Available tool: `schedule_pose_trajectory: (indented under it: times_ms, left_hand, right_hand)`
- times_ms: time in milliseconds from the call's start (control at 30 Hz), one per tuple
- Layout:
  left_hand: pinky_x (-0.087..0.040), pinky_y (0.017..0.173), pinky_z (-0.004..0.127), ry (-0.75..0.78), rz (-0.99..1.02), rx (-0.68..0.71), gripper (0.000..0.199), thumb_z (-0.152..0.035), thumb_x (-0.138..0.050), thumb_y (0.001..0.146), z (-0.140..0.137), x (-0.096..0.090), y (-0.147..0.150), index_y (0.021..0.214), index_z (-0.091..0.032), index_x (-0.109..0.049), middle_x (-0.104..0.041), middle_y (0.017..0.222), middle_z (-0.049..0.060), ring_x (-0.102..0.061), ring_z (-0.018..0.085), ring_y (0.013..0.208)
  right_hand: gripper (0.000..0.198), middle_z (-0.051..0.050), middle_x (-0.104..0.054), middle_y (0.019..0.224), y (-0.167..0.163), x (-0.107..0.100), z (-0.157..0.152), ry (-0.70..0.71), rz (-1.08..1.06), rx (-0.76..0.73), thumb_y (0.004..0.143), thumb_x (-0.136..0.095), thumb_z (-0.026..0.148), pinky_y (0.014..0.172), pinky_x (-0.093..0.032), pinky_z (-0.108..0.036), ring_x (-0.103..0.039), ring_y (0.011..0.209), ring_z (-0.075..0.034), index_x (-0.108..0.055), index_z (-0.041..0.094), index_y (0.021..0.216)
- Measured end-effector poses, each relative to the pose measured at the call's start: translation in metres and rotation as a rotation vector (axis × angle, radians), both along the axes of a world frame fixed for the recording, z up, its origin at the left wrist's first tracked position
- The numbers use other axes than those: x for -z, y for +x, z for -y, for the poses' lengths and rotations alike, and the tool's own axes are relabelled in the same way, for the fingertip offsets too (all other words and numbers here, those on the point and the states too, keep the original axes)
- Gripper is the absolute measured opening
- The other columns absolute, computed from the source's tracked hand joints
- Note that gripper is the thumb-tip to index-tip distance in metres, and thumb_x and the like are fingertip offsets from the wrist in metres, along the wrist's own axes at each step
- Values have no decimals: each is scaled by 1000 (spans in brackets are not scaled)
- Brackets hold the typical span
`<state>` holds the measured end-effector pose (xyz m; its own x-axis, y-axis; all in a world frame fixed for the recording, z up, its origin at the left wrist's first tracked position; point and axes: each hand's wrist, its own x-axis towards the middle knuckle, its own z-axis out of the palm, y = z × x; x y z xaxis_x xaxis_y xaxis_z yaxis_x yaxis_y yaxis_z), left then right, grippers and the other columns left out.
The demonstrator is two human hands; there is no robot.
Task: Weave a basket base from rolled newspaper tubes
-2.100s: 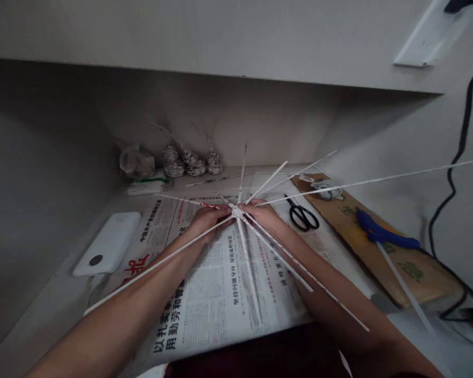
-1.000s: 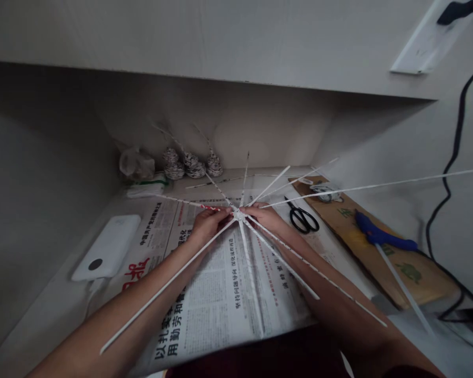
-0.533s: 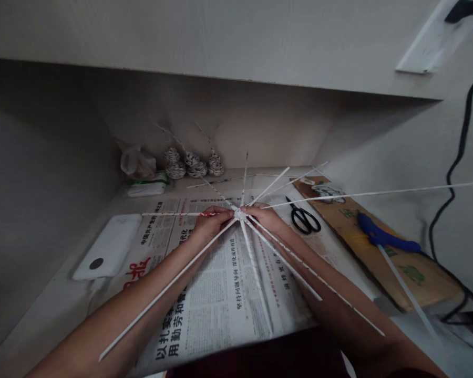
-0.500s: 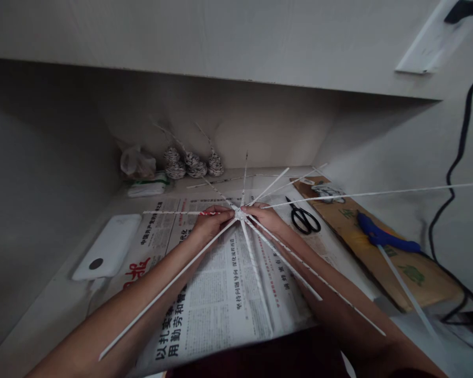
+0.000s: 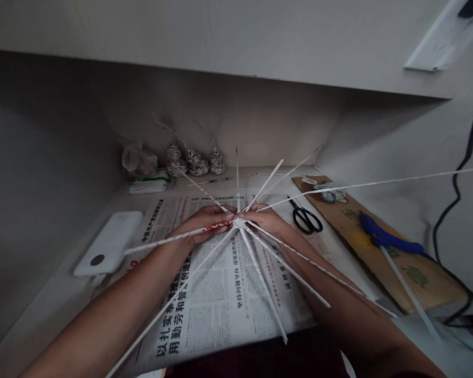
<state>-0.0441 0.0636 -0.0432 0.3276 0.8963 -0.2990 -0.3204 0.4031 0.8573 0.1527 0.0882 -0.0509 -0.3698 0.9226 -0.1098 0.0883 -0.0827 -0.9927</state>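
Note:
Between my hands is a star-shaped weave of rolled paper sticks (image 5: pixel 239 223), a small knotted centre with several long white sticks fanning out on all sides. My left hand (image 5: pixel 211 223) pinches the centre from the left, its thumb close to a stick with red print. From the right my right hand (image 5: pixel 266 219) grips the centre too, thumb and forefinger pressed together at the hub. Both hands are held above a sheet of newspaper (image 5: pixel 216 310). The fingers beneath the hub are partly hidden.
Black scissors (image 5: pixel 306 218) lie right of the hands. Beyond them a blue glue gun (image 5: pixel 386 236) rests on a cardboard piece (image 5: pixel 413 278). A white power bank (image 5: pixel 109 244) is at left. Woven gourd shapes (image 5: pixel 197 163) and a plastic bag (image 5: pixel 139 159) stand at the back. A shelf edge hangs above.
The weave has turned and tilted a little: the red-printed stick now slants down to the left. My left hand has shifted its hold, with its fingers now behind that stick.

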Motion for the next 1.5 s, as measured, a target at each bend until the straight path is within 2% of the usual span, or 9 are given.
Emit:
schedule_pose_trajectory:
  times_ms: [133, 300, 500, 567, 700, 933, 1200, 1367, 1500]
  left_hand:
    - [-41, 41, 15, 31, -90, -46, 42, -14, -91, 44, -1, 3, 7, 82, -10, -74, -68, 62, 3, -56, 8, 45]
    - [-50, 58, 23, 113, -76, -111, 42, -14, -90, 38, 0, 2, 13, 77, -11, -75, -71, 64, 4, -62, 14, 55]
    - [-50, 62, 27, 175, -68, -121, 36, -20, -89, 43, -1, 2, 13, 74, -13, -75, -71, 64, 4, -64, 17, 58]
    - [-47, 55, 24, 154, -95, -129, 37, -21, -90, 41, 0, 1, 12, 73, -13, -74, -69, 59, 3, -60, 14, 52]
    - [-30, 37, 18, 79, -128, -141, 41, -26, -91, 40, 1, 0, 14, 72, -13, -69, -61, 48, -2, -45, 7, 36]
    - [-24, 33, 17, 83, -110, -237, 42, -28, -91, 41, 2, 3, 18, 66, -14, -61, -57, 43, -3, -40, 5, 31]
    - [-26, 33, 16, 80, -90, -310, 41, -23, -91, 42, -4, 7, 17, 65, -14, -58, -57, 43, -3, -42, 6, 32]
    - [-31, 33, 16, 84, -66, -300, 45, -21, -91, 40, -5, 9, 17, 69, -15, -57, -59, 46, -2, -45, 6, 33]
    - [-34, 35, 15, 83, -82, -291, 47, -19, -91, 39, -4, 8, 17, 73, -14, -58, -60, 48, -2, -46, 6, 33]
  right_hand:
    - [28, 1, -59, 50, -3, -3, 7, 2, 50, 29, 60, -79, 40, 44, -33, -25, -49, 43, -11, -63, 17, 61]
    - [33, 0, -62, 54, -2, -8, 7, -31, 11, -23, 56, -82, 42, 46, -37, -24, -51, 46, -11, -68, 15, 68]
    - [36, 0, -65, 58, 2, -10, 2, -51, -43, 0, 53, -85, 41, 49, -40, -24, -54, 48, -11, -69, 15, 71]
    - [36, 0, -65, 56, 1, -9, 2, -47, -26, 25, 53, -85, 42, 47, -39, -24, -53, 47, -11, -67, 15, 70]
    - [37, 2, -63, 52, -3, -11, 5, -20, 11, 53, 52, -85, 43, 45, -37, -23, -51, 43, -10, -65, 16, 68]
    - [36, 2, -61, 53, -6, -13, 9, 41, 42, 44, 57, -82, 46, 45, -36, -23, -51, 45, -10, -66, 16, 70]
    - [36, 1, -62, 53, -8, -9, 10, -16, -81, 51, 59, -81, 48, 44, -37, -24, -53, 45, -12, -62, 19, 69]
    - [30, 0, -65, 59, -8, -8, 10, -3, -37, 70, 62, -79, 42, 50, -43, -25, -57, 51, -13, -66, 18, 73]
    - [28, 1, -63, 58, -7, -3, 8, 47, -9, 83, 63, -79, 40, 50, -40, -24, -53, 50, -11, -66, 18, 72]
